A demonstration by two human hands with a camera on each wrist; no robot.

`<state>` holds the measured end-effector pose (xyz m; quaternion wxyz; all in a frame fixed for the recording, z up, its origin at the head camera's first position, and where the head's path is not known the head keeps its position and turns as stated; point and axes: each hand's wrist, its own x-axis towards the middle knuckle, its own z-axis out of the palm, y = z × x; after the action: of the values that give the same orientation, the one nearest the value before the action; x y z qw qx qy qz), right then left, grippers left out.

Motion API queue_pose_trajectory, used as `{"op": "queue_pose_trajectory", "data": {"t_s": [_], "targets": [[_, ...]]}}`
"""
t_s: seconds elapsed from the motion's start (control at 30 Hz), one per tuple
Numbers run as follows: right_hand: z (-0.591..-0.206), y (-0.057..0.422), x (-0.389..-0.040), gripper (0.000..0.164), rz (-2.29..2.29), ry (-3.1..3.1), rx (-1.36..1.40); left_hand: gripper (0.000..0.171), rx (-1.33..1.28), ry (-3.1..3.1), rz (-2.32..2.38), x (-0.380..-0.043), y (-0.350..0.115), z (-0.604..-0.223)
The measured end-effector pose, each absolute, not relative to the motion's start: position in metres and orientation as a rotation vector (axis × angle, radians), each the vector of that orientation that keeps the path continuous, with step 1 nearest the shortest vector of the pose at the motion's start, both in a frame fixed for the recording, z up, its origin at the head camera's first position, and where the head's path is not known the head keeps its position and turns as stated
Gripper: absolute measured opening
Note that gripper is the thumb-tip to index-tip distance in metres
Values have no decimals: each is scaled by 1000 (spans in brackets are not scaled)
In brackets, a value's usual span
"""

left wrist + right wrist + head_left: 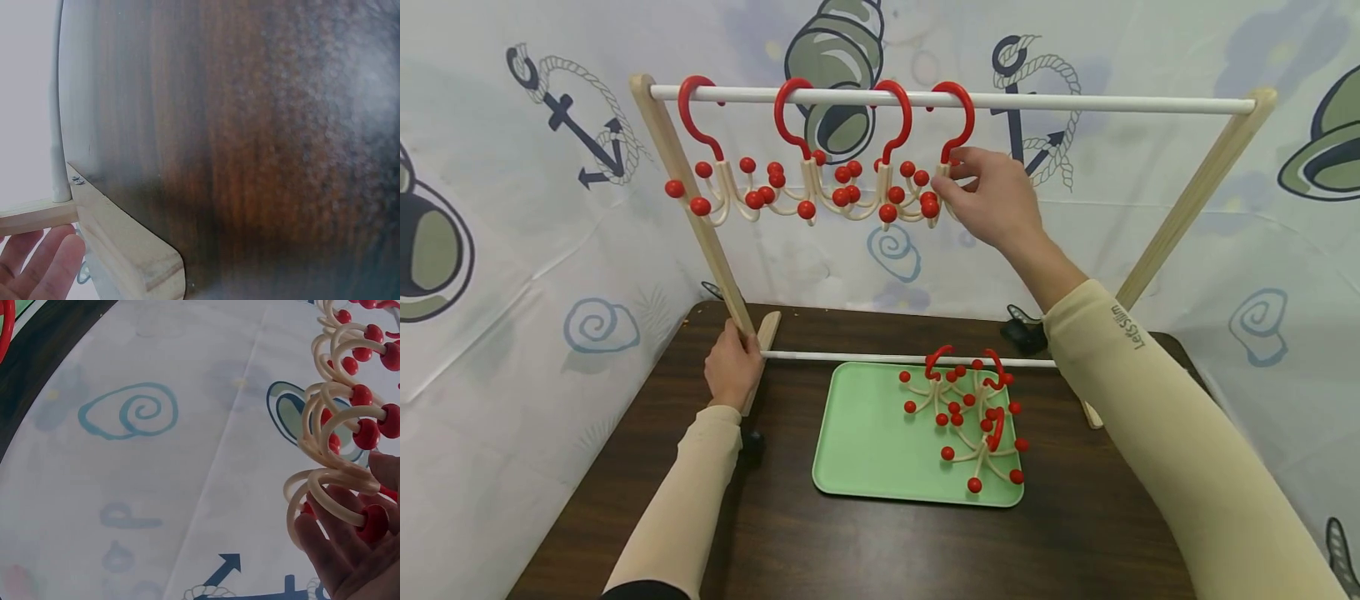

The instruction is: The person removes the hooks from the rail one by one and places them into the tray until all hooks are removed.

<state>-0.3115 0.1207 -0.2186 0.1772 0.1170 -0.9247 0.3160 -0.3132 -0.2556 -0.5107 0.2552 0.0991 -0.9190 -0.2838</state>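
A cream hanger with a red hook [967, 117] and curved arms tipped with red balls hangs at the right end of a row of several like it on the white rod [1097, 103]. My right hand [996, 200] pinches its stem just below the hook. Up close in the right wrist view, the fingers lie around that hanger's arms [331, 503]. Low on the left, my left hand [733, 367] grips the wooden post [700, 225] of the rack near its foot. The left wrist view shows its fingers [59, 265] against the wood.
On the brown table [850, 550] lies a green tray [865, 450], with 3 more hangers [981, 450] bunched on its right side. A lower white bar [835, 357] crosses behind the tray. The right wooden post [1195, 196] stands beyond my right forearm. A patterned cloth surrounds the table.
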Motion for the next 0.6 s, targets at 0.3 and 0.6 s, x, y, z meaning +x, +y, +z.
{"op": "queue_pose_trajectory", "data": {"t_s": [0.3,0.6], "targets": [[-222,118,-316,46,852,-2583,287,26,264,-2494,-776,-314,-255,-511],[-221,121,-318,39,854,-2503,296,25,258,-2489,-777,-313,-255,-511]]}}
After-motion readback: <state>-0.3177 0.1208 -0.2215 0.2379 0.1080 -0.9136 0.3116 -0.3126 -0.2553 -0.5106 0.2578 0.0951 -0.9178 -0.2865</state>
